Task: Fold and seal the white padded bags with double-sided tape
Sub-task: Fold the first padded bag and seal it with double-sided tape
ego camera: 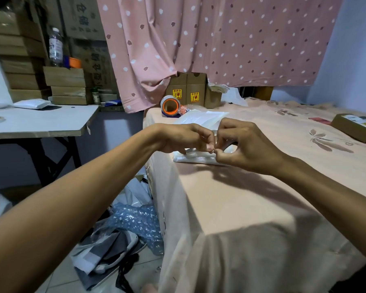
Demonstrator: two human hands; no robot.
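Both hands meet over the white padded bag [195, 159], flat on the pink cloth [241, 197] near its left edge, about frame centre; left hand [184, 138] and right hand [249, 144] both have fingers curled in tight, thumb and forefinger tips pinching one small piece [213, 150] between them; we can't tell what it is, too small; stack of white bags [201, 118] at 12 o'clock behind the hands; tape roll [170, 105], orange core, at 11 o'clock; cardboard boxes [186, 89] just beyond it; another bag on the side table [51, 121] at 9 o'clock.
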